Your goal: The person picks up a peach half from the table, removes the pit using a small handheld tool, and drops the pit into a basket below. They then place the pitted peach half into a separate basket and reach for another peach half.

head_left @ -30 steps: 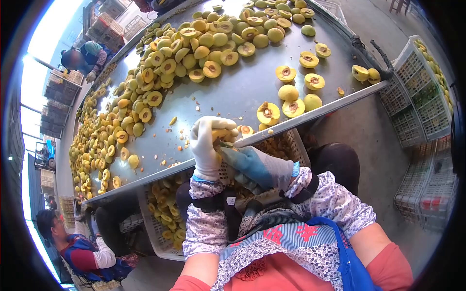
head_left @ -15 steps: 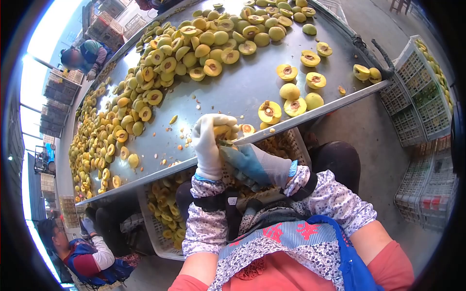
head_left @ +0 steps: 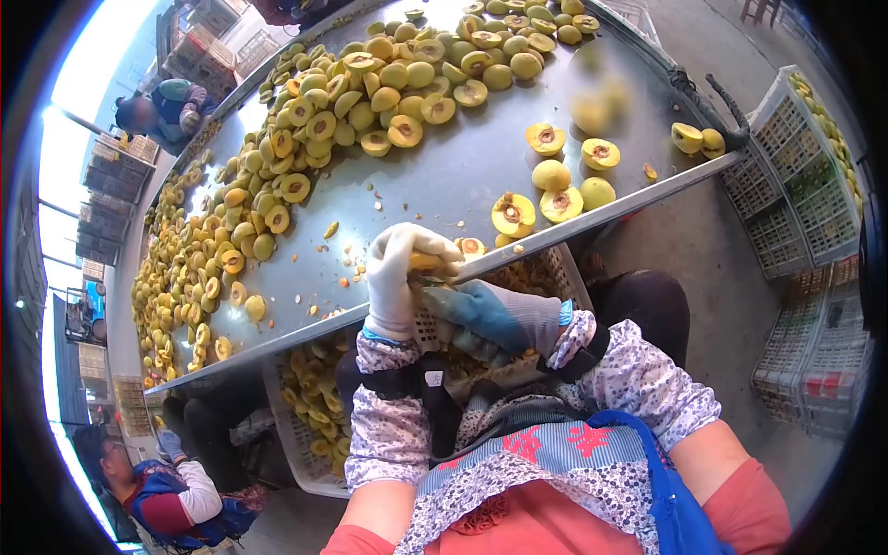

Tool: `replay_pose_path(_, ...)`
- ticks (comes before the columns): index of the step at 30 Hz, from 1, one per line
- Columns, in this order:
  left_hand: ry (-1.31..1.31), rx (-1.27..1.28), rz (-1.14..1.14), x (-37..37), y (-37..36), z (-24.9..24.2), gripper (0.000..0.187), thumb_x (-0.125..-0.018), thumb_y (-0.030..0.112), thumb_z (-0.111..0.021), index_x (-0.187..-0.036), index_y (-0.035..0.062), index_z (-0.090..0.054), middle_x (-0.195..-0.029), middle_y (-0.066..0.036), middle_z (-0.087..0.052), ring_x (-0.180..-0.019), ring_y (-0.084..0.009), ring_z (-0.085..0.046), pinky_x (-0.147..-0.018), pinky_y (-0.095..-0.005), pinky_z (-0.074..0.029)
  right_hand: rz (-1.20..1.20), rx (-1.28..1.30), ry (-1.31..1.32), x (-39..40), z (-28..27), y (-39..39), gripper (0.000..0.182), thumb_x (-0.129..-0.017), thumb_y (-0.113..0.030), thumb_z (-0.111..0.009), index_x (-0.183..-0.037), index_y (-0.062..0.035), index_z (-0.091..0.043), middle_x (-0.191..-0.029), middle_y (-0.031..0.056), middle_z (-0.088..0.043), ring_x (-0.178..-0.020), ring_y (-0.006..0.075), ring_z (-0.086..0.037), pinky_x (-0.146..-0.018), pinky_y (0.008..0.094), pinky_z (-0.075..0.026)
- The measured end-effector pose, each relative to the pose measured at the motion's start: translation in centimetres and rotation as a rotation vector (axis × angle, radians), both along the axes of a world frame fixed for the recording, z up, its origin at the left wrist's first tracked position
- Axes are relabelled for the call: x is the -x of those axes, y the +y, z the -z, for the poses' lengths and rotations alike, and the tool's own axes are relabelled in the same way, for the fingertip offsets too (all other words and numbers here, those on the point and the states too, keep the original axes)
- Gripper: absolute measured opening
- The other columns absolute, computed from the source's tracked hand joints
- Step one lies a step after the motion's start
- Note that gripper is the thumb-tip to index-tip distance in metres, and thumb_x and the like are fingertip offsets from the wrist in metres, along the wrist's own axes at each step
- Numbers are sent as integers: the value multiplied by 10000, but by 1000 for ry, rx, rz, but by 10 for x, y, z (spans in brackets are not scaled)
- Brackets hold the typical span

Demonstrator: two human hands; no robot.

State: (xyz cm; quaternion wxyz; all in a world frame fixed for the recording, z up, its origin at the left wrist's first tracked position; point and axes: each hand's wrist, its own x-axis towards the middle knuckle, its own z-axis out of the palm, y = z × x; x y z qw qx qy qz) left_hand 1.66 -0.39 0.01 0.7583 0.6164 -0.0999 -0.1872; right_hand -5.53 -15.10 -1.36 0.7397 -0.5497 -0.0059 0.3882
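My left hand (head_left: 394, 280), in a white glove, is closed around a yellow peach half (head_left: 429, 264) at the near edge of the metal table. Just below it is my right hand (head_left: 490, 316), in a blue-and-grey glove, its fingers curled up against the fruit. Whatever the right fingers grip is hidden. Beside the left hand, a cut peach piece (head_left: 471, 247) lies at the rim. Several peach halves (head_left: 513, 215) sit cut side up to the right, some showing a brown pit hollow.
A long heap of peach halves (head_left: 324, 125) covers much of the metal table (head_left: 416, 180). Below the edge stands a crate of fruit (head_left: 310, 398). Stacked crates (head_left: 805, 176) are at the right. One co-worker (head_left: 166, 111) is across the table, another (head_left: 171, 490) at lower left.
Both my hands stay together at the table edge, with the right shifting slightly against the fruit. The lower-left co-worker's gloved hand has moved a little. Fruit at upper right now looks blurred.
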Motion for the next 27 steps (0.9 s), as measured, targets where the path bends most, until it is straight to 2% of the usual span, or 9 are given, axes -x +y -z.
replay_pose_path(4,-30,23,-22,1,-1,-2,279,-955,162,-450,-774,5,-594,-757,-161,-675,-612,-227,-658,-578,-318,-550,-60,-77,138,0,-5,-2,462,-1039,-486,-412,-994,-75,-618,-689,29,-602,-539,116,-561,-475,273,-464)
replay_pose_path(6,15,-61,38,-4,-1,-3,278,-958,167,-442,-779,11,-587,-757,-157,-673,-606,-225,-651,-569,-317,-544,110,85,-257,5,-9,1,473,-1024,-519,-429,-826,-108,-552,-597,-24,-490,-439,102,-452,-396,270,-389)
replay_pose_path(9,40,-186,108,-3,-2,-2,262,-956,177,-432,-788,22,-559,-759,-151,-665,-591,-226,-633,-549,-320,-525,60,110,-94,5,-15,-1,485,-1009,-543,-443,-812,-111,-541,-593,-26,-479,-425,98,-426,-383,263,-370)
replay_pose_path(13,124,233,-72,4,-9,5,272,-987,233,-445,-814,49,-548,-760,-138,-649,-605,-239,-627,-542,-320,-521,-45,-71,156,2,-8,-1,479,-1013,-510,-449,-972,-62,-613,-665,4,-571,-539,99,-522,-476,265,-438)
replay_pose_path(16,275,420,-170,5,-15,6,258,-1010,237,-430,-833,66,-507,-760,-130,-617,-606,-245,-619,-532,-331,-526,124,-146,38,7,-4,15,468,-1007,-514,-488,-854,-82,-587,-594,-22,-478,-465,70,-426,-411,244,-347)
replay_pose_path(18,164,411,-234,5,-16,10,264,-1019,225,-417,-830,68,-512,-756,-127,-615,-615,-246,-622,-522,-331,-524,339,-63,-387,3,17,28,429,-1011,-477,-507,-921,-70,-607,-699,0,-536,-590,67,-480,-506,236,-391)
replay_pose_path(21,146,434,-210,6,-15,10,268,-1022,211,-405,-831,58,-514,-761,-130,-624,-622,-243,-626,-532,-321,-532,398,67,-560,2,41,34,400,-1015,-443,-518,-976,-58,-615,-795,20,-572,-709,63,-514,-594,228,-414)
replay_pose_path(25,140,436,-132,6,-13,6,275,-1022,206,-405,-827,45,-515,-767,-134,-632,-624,-237,-632,-546,-307,-540,457,157,-733,3,38,25,433,-1006,-483,-515,-935,-65,-606,-711,13,-539,-588,70,-485,-512,235,-401)
replay_pose_path(27,-91,-5,32,-1,-6,3,344,-1038,351,-418,-839,96,-537,-723,-123,-618,-599,-280,-602,-523,-372,-509,102,-10,-105,9,-8,1,462,-1005,-471,-496,-906,-40,-629,-794,49,-616,-736,153,-594,-682,290,-495)
